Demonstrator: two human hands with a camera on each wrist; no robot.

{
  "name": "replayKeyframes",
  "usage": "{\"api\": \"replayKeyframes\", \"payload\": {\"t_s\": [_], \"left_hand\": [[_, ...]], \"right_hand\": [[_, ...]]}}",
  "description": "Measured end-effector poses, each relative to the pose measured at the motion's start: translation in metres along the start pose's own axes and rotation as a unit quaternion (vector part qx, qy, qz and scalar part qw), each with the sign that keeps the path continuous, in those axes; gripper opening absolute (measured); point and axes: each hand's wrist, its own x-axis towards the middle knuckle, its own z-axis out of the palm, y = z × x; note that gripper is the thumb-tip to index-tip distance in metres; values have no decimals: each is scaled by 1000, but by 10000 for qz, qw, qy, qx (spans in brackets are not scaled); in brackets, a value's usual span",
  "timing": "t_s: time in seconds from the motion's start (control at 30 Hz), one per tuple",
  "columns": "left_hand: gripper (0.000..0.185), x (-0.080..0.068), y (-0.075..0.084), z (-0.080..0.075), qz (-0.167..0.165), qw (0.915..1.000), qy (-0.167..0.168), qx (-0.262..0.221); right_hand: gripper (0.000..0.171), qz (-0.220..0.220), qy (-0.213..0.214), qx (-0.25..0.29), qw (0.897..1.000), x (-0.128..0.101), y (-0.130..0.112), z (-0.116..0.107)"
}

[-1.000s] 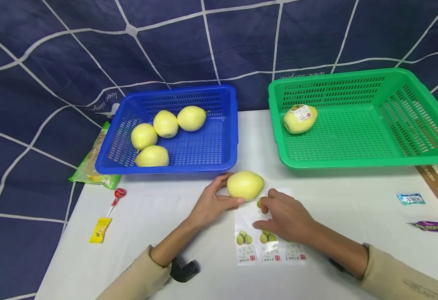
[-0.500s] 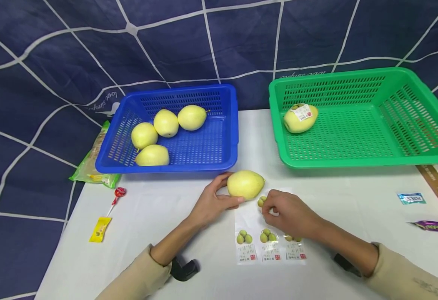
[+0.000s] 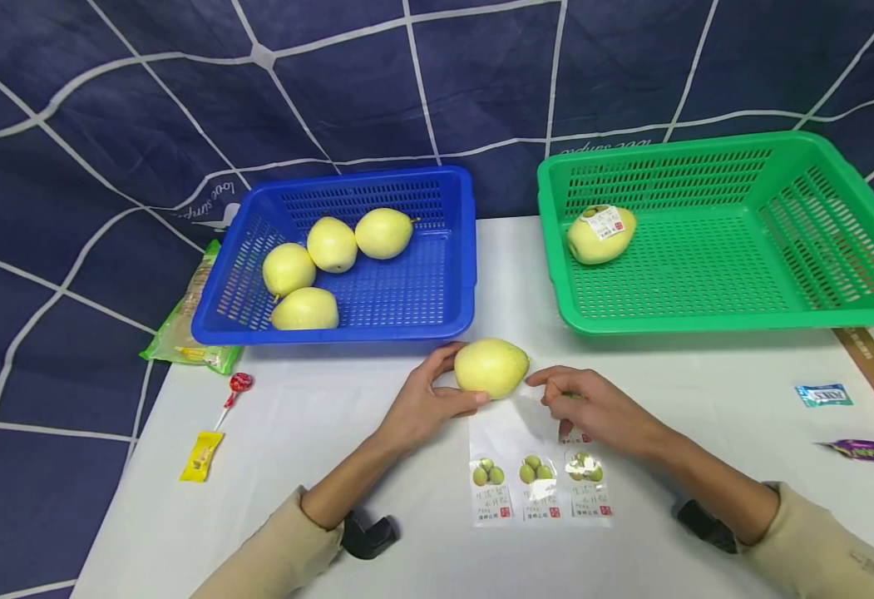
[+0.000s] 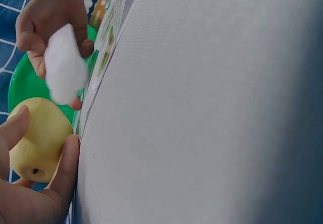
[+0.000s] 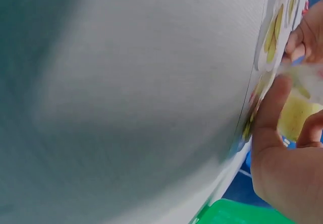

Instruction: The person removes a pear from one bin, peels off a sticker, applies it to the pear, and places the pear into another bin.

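My left hand (image 3: 426,403) grips a yellow pear (image 3: 491,368) lying on its side on the table, thumb in front and fingers behind. Just right of the pear, my right hand (image 3: 594,409) pinches a peeled-off sticker (image 4: 65,67), whose white back shows in the left wrist view. In the right wrist view the sticker appears translucent between thumb and fingers. Below the hands lies the sticker sheet (image 3: 492,434), with a row of pear-picture stickers along its near edge. The right hand partly covers another sticker on its upper right.
A blue basket (image 3: 332,335) holding several pears stands at the back left. At the back right, a green basket (image 3: 706,323) contains one pear with a sticker (image 3: 601,235). A lollipop (image 3: 240,382), a yellow packet (image 3: 201,456) and wrapped sweets (image 3: 824,395) lie toward the sides.
My right hand has peeled the upper middle sticker off the sheet and lifted it toward the pear. The left hand keeps its grip on the pear in the same spot.
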Motion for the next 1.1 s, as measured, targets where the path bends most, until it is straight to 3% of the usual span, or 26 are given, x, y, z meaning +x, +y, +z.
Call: {"api": "replayKeyframes", "payload": {"t_s": [0.17,0.33,0.43,0.6,0.67,0.77,0.93,1.1], "left_hand": [[74,0,0,0,34,10000,-41,-18],[74,0,0,0,0,10000,-30,76],[74,0,0,-1,1,9999,-22,171],[71,-1,0,-3,84,9995,-153,265],[71,-1,0,-3,114,9993,-241,250],[71,-1,-1,-3,185,9990,-345,200],[71,-1,-2,-3,160,9988,-452,90],[70,-1,-2,-3,103,9986,-522,-7]], "right_hand": [[17,-142,212,182,9995,-3,1,2],[22,-979,1204,133,9878,-16,-7,12],[27,-1617,2016,-185,9659,-21,-15,17],[24,-2708,3022,-1385,9034,-15,-25,21],[20,-2941,3119,-1902,8832,-10,-27,21],[17,-3122,2930,-2407,8710,-2,-27,24],[14,-3223,2379,-2875,8700,6,-24,32],[11,-2887,1953,-3008,8877,6,-24,38]]}}
